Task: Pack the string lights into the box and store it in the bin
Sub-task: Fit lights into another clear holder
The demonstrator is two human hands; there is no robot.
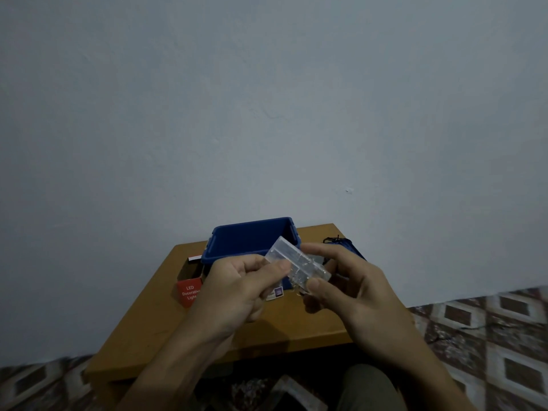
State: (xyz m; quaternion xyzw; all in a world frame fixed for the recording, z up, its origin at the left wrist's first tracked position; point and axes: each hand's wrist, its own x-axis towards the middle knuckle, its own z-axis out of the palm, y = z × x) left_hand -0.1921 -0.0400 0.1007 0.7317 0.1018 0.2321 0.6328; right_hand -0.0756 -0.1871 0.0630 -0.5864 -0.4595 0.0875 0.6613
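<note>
Head view, read from left to right. On the left part of the brown table (142,318) stands the red box (189,293), lettered "LED Decorative Light" on the face toward us. A dark opening and 1 raised flap show at its far end, so we judge it open and not yet filled. Behind the hands, against the wall, sits the blue bin (252,237), lidless, with its interior in shadow. The left hand (237,289) is raised above the table, its fingers curled and its thumb pressed against the near-left part of the string lights (296,262). These are a clear rectangular case with fine wire gathered about it. The bundle is held in the air between the 2 hands, in front of the bin and touching neither table nor box. Its long axis runs diagonally, from the far left down to the near right. The right hand (350,289) pinches the near-right end between thumb and forefinger, with the remaining fingers loosely bent beneath. The box lies to the left of the bundle and lower, just beside the left wrist, so we take the left hand to be the nearer for the insertion. The case would need turning so that 1 end meets the opening. At the right, partly hidden by the right hand, lie a blue object (354,247) and a dark cord (335,239); we cannot tell what they are.
</note>
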